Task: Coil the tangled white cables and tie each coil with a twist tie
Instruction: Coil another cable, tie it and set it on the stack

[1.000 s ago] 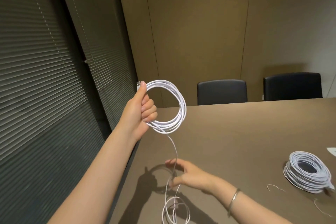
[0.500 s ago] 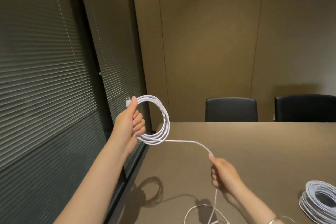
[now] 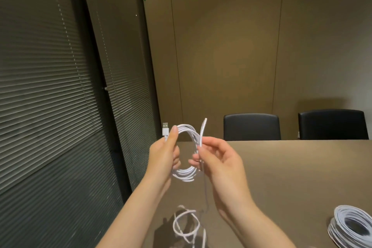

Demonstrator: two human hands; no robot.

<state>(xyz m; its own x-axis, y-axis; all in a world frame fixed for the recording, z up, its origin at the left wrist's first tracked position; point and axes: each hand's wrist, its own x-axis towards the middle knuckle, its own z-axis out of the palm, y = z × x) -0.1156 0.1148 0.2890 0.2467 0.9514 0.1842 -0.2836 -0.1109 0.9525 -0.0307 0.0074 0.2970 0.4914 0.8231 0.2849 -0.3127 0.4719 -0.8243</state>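
Note:
My left hand grips a partly wound white cable coil in the air over the table's left end; its thumb presses the top of the loops. The cable's USB plug sticks up beside that thumb. My right hand pinches the free strand against the right side of the coil, and a loop of it arcs above the fingers. The rest of the cable hangs down to loose loops on the table.
A finished white coil lies on the brown table at the right edge. Two black chairs stand behind the far edge. Glass panels with blinds run along the left.
My right hand has come up and left from the table, bringing the strand to the coil. My left hand now holds the coil more toward the middle of the view.

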